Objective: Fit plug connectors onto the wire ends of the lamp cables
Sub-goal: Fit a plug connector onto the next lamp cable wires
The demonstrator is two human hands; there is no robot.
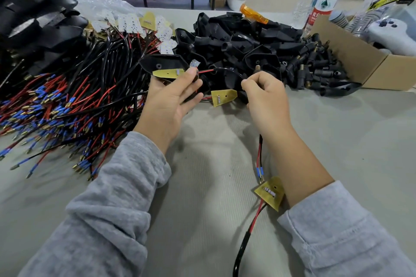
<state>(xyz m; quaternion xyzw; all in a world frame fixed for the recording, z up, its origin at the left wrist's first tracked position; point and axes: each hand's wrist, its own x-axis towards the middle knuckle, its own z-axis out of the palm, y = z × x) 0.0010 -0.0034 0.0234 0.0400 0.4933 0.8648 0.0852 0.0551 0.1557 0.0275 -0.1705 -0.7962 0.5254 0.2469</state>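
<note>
The thin black-sheathed lamp cable [225, 69] with red and black wire ends arches between our two hands above the middle of the grey cloth-covered desk [326, 141]. Our left hand [171, 99] pinches a black hexagonal plastic lamp housing [162, 64] with a yellow circuit board against thumb and fingers. Our right hand [263, 96] is clenched around the cable and a black plug connector with a brass tip [257, 69] that pokes above the knuckles. Another cable [259, 153], with blue-sleeved brass pins, trails under our right wrist toward the near edge, beside a loose yellow board [270, 192]. A heap of red and black pinned cables [56, 105] covers the left side; black housings [243, 36] and spare connectors [315, 63] pile along the far edge, beside a cardboard box [351, 56] at the right.
</note>
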